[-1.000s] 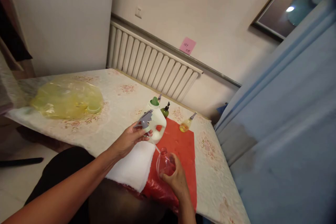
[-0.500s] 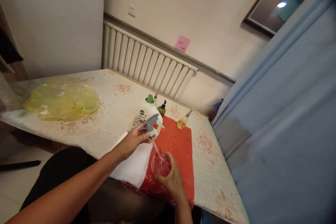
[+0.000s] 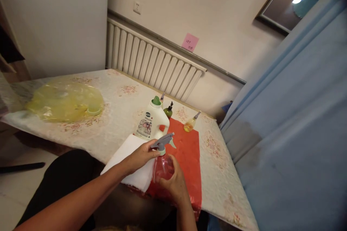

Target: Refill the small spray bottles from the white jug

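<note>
My left hand (image 3: pixel 143 154) grips the grey trigger sprayer head (image 3: pixel 163 141), which sits on the neck of a clear spray bottle (image 3: pixel 162 169). My right hand (image 3: pixel 175 179) is wrapped around the bottle's body from the right side. The bottle looks see-through, with the red sheet (image 3: pixel 187 155) showing behind it. Just beyond the hands stands a large white detergent jug (image 3: pixel 148 121) with a green spout in its open mouth. A folded white cloth (image 3: pixel 119 158) lies to the left of the bottle, partly under my left forearm.
Behind the jug are a green pump bottle (image 3: pixel 168 111) and another grey nozzle (image 3: pixel 162 96). A spray bottle with yellow liquid (image 3: pixel 189 125) stands at the red sheet's far edge. A yellow plastic bag (image 3: pixel 65 101) lies far left on the flowered tablecloth (image 3: pixel 130 103). A blue curtain (image 3: pixel 287 108) hangs right.
The sprayer head has come down and right onto the bottle's neck, and its tube has gone inside. The head has turned, so its trigger now points right.
</note>
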Motion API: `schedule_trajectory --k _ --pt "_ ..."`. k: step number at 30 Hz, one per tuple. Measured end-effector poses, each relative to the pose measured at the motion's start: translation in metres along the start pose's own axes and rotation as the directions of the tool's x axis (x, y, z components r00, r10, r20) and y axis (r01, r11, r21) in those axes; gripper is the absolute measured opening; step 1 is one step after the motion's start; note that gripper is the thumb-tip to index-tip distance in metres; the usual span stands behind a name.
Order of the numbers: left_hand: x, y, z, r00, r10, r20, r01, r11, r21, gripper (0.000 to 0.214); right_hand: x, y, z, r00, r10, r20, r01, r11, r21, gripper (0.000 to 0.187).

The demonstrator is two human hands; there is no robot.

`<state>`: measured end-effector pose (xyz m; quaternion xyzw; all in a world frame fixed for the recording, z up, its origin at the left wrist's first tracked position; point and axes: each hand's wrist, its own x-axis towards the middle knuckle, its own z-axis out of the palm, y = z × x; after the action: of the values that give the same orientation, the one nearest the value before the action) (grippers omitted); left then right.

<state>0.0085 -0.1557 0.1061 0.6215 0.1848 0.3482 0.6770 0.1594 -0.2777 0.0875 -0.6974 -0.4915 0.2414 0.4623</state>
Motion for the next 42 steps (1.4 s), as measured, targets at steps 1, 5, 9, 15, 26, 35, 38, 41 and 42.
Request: schedule_trajectory --k 1,5,9,15,26,35,38,41,42 --pt "0.000 0.000 -0.001 1.000 0.002 0.003 -0.002 1.000 0.005 0.043 0.000 0.000 0.001 1.000 0.003 -0.002 -0.003 1.000 0.003 0.083" --pt "-0.002 0.002 -0.002 0.999 0.010 0.036 -0.010 1.000 0.007 0.042 0.000 0.001 0.002 1.000 0.012 0.020 -0.012 1.000 0.010 0.083" --pt "-0.002 0.005 -0.004 0.997 0.013 0.074 -0.014 1.000 0.015 0.040 -0.001 0.001 0.002 0.999 0.019 0.026 -0.020 1.000 0.011 0.083" --pt "0.000 -0.001 -0.007 0.990 -0.044 0.137 0.050 0.998 -0.040 0.034 -0.003 -0.003 0.002 0.996 0.053 0.066 -0.057 0.996 0.073 0.083" --pt "0.000 0.001 0.007 1.000 -0.030 -0.008 0.029 0.990 -0.135 0.038 -0.004 -0.009 0.006 0.996 0.027 0.083 -0.036 0.994 0.107 0.078" --pt "0.002 0.003 0.015 0.999 -0.025 -0.036 0.009 0.927 -0.376 0.037 -0.003 -0.002 0.006 0.993 0.071 0.093 -0.083 0.988 0.131 0.082" --pt "-0.001 0.005 0.016 0.998 -0.065 -0.015 0.055 0.924 -0.378 0.036 -0.002 0.004 0.010 0.997 0.040 0.073 -0.052 0.984 0.169 0.082" --pt "-0.002 0.004 0.016 0.997 -0.071 -0.040 0.054 0.944 -0.324 0.040 -0.002 0.006 0.012 0.997 0.019 0.078 -0.034 0.981 0.190 0.081" --pt "-0.001 0.004 0.016 0.996 -0.067 -0.062 0.045 0.953 -0.300 0.041 -0.003 0.006 0.012 0.997 0.015 0.081 -0.031 0.981 0.193 0.080"
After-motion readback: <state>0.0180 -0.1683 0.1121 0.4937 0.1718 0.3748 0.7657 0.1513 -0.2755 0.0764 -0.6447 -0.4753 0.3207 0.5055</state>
